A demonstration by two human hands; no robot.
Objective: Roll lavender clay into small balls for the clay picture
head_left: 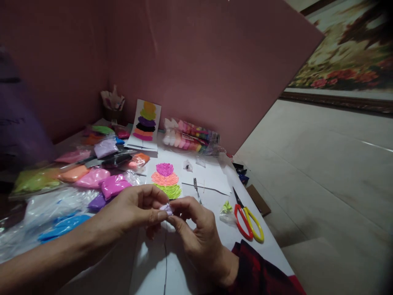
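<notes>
Between the fingertips of both hands is a small lump of pale lilac modelling clay [166, 209]. My left hand [141, 209] pinches it from the left with thumb and forefinger. From the other side my right hand [195, 227] closes thumb and fingers on it. Just beyond the hands, on white paper, lies a clay figure [165, 179] of textured magenta, coral and lime layers. Its lower end is hidden by my fingers. A thin dark line runs down the paper below the hands.
Several bags of coloured clay [115, 186] crowd the left side. A fork [196, 188], an opened packet of lime clay [227, 208] and red-and-yellow scissors [248, 219] lie to the right. Behind stand a card with coloured layers [145, 123] and packs of clay [192, 137] by the wall.
</notes>
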